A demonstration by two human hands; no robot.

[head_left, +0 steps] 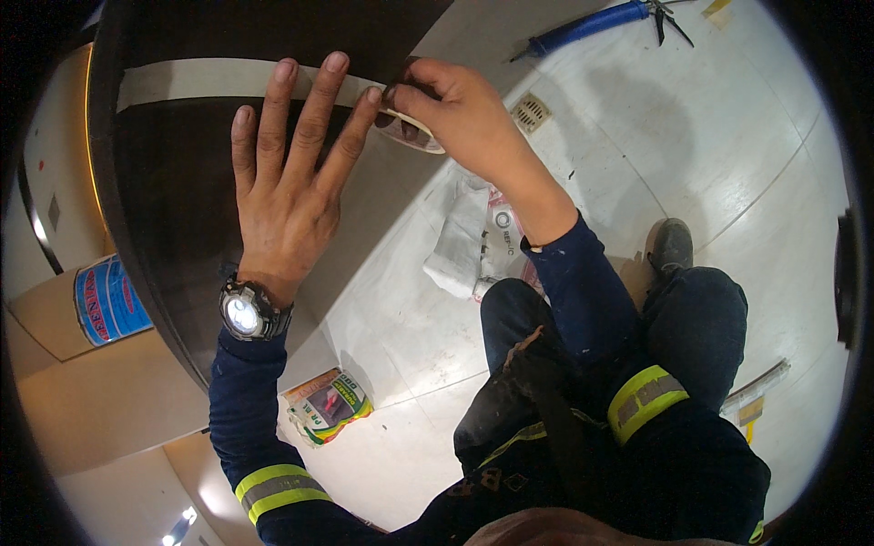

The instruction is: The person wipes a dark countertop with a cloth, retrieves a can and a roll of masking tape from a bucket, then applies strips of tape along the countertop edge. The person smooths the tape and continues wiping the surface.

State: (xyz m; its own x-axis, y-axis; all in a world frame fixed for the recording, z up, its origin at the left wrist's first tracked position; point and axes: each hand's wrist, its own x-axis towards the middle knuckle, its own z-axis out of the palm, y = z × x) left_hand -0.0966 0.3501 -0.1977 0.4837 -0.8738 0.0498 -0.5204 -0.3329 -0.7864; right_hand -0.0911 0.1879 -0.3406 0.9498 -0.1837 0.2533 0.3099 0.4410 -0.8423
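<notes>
A pale strip of masking tape point(191, 80) runs across a dark brown panel point(168, 191) at the upper left. My left hand point(289, 196) lies flat with its fingers spread, the fingertips over the strip; a watch point(244, 312) is on that wrist. At the strip's right end, my right hand point(478, 123) is closed on the masking tape roll point(414, 136), which hangs below its fingers at the panel's edge. The thumb and index finger meet close to my left index fingertip. Part of the roll is hidden behind the right hand.
On the pale tiled floor lie a blue caulking gun point(592, 27), a crumpled white bag point(460, 241) and a colourful packet point(328, 405). A floor drain point(531, 113) sits near my right forearm. A blue-labelled tin point(114, 300) stands left of the panel, and a long strip-like tool point(757, 389) lies at right.
</notes>
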